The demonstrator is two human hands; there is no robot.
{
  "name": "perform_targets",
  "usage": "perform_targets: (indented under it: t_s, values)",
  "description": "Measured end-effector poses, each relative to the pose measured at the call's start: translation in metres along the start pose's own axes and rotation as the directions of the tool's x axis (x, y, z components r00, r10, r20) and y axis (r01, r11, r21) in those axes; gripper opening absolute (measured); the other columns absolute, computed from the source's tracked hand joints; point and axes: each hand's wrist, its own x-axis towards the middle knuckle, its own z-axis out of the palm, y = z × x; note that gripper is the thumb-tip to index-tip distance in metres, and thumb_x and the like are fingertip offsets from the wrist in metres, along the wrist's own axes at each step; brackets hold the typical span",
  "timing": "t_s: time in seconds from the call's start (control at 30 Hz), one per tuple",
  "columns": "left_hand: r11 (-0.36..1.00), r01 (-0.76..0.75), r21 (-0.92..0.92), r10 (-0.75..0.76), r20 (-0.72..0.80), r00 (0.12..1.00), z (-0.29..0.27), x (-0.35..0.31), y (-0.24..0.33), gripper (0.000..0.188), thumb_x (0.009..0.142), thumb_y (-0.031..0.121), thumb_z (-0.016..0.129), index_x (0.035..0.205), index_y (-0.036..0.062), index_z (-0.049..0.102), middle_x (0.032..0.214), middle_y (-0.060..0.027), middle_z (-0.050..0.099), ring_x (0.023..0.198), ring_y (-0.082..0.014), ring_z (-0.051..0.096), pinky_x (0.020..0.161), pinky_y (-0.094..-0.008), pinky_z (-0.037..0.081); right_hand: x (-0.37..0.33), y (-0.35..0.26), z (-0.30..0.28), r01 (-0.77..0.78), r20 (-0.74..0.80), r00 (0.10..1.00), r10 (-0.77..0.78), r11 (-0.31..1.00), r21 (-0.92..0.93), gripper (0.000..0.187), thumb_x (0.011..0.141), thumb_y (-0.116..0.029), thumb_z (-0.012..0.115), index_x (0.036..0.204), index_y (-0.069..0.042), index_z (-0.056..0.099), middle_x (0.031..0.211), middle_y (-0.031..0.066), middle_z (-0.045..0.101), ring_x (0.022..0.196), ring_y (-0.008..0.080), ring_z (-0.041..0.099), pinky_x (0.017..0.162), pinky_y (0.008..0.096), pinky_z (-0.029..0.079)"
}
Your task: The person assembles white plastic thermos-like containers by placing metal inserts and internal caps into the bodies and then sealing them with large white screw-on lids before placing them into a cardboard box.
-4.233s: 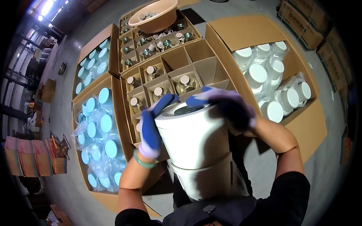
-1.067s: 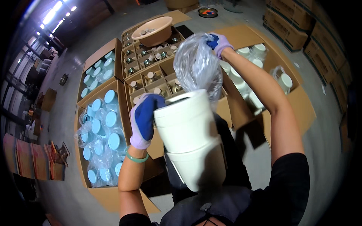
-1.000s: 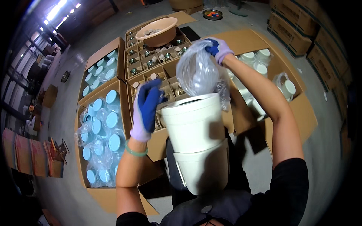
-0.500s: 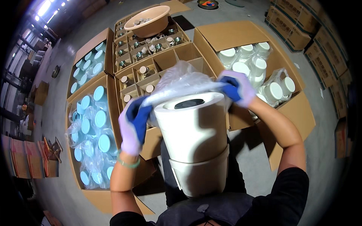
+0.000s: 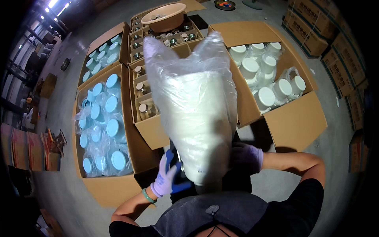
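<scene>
Person is standing over open cartons, holding a stack of white tubs [image 5: 199, 130] against the chest, a clear plastic bag [image 5: 173, 67] now covering it. Left hand [image 5: 165, 179], gloved, is gripping the bag's lower edge; right hand [image 5: 245, 157] is clasping the stack's far side. Carton of blue-lidded jars [image 5: 103, 130] lying left, white-lidded jars [image 5: 268, 79] right, a tan bowl [image 5: 164, 16] beyond.
</scene>
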Motion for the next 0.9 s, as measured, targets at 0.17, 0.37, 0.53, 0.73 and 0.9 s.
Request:
perform_targets:
  t_s: [0.17,0.37,0.53,0.73,0.9]
  values:
    - [0.896,0.267,-0.354,-0.308,-0.064,0.949,0.071,-0.056,0.013,0.072,0.074,0.036,0.080,0.131,-0.0002,0.053,0.139,-0.0376,0.033,0.129,-0.0570,0.032,0.109,-0.0636,0.027,0.016,-0.026,0.017,-0.164,-0.100,0.979,0.176,0.980,0.114,0.035,0.070,-0.017,0.066,0.103,-0.006,0.064,0.105,0.0140,0.063,0.105,0.0336,0.061,0.094,0.0415,0.050]
    - [0.976,0.084,-0.201,-0.164,-0.424,0.891,0.055,-0.059,0.034,0.070,0.095,0.032,0.060,0.151,0.0073,0.026,0.161,-0.0204,0.013,0.147,-0.0385,0.018,0.119,-0.0521,0.021,0.078,-0.030,-0.017,-0.337,-0.180,0.860,0.478,0.795,0.504,0.045,0.082,-0.025,0.073,0.118,-0.002,0.060,0.112,0.0181,0.065,0.105,0.0320,0.063,0.093,0.0383,0.050]
    - [0.994,-0.025,0.110,0.105,-0.826,0.554,-0.093,-0.001,0.113,0.084,0.086,0.025,0.070,0.153,0.0030,0.025,0.159,-0.0185,0.022,0.146,-0.0360,0.025,0.120,-0.0500,0.022,0.144,-0.055,-0.104,0.057,-0.406,0.765,0.499,0.576,0.815,0.036,0.080,-0.013,0.070,0.113,-0.001,0.060,0.087,0.0058,0.063,0.073,0.0210,0.060,0.066,0.0331,0.051]
    - [0.640,-0.423,0.642,0.647,-0.154,0.747,-0.186,0.096,0.189,0.033,0.081,0.032,0.071,0.104,0.0090,0.075,0.111,-0.0130,0.072,0.112,-0.0359,0.065,0.102,-0.0513,0.047,0.156,-0.059,-0.180,-0.219,-0.079,0.710,0.699,0.327,0.919,0.033,0.078,-0.009,0.066,0.111,-0.009,0.062,0.082,0.0011,0.060,0.063,0.0078,0.054,0.049,0.0206,0.044]
    - [0.778,-0.454,0.435,0.568,-0.175,0.805,-0.181,0.189,0.145,0.030,0.092,0.009,0.064,0.119,-0.0006,0.068,0.119,-0.0146,0.069,0.117,-0.0241,0.063,0.102,-0.0355,0.045,0.082,0.054,-0.127,-0.849,0.027,0.437,0.899,0.402,0.342,0.040,0.079,-0.040,0.077,0.098,-0.006,0.073,0.080,0.0103,0.069,0.072,0.0183,0.064,0.061,0.0340,0.052]
